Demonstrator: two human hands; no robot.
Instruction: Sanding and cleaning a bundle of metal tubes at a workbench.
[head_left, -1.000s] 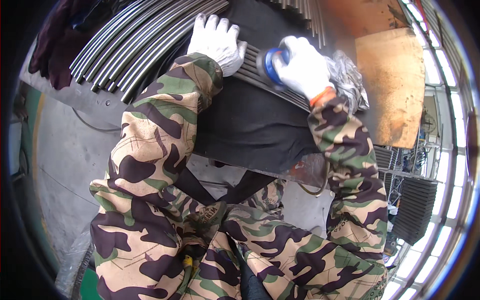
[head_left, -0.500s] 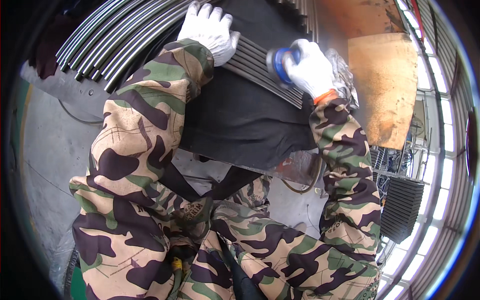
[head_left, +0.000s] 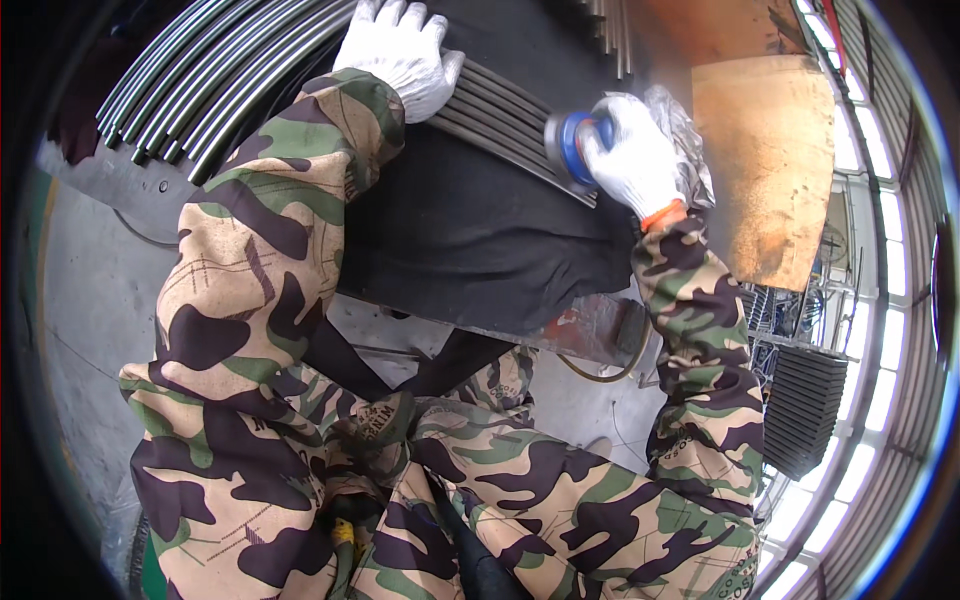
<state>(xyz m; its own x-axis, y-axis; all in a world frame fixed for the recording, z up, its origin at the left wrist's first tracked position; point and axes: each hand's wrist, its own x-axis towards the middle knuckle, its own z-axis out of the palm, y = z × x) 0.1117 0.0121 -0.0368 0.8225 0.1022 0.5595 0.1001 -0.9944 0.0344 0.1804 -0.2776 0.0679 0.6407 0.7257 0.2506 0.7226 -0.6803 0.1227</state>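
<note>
My left hand [head_left: 400,50], in a white glove, presses flat on a bundle of long grey metal rods [head_left: 500,120] lying across a black-covered workbench [head_left: 470,240]. My right hand [head_left: 640,155], also gloved in white, is shut on a small power tool with a blue round head [head_left: 565,145], and the head touches the near ends of the rods. Both sleeves are camouflage patterned.
More curved metal rods [head_left: 200,80] are stacked at the upper left. A rusty brown sheet [head_left: 775,160] lies to the right of the bench, with crumpled clear plastic [head_left: 685,125] beside my right hand. A dark ribbed rack [head_left: 810,410] stands at the lower right. A grey concrete floor [head_left: 90,300] spreads at the left.
The view has shifted, so both hands sit a little higher and further right in it. The tool head stays against the rods and my left hand stays pressed on them.
</note>
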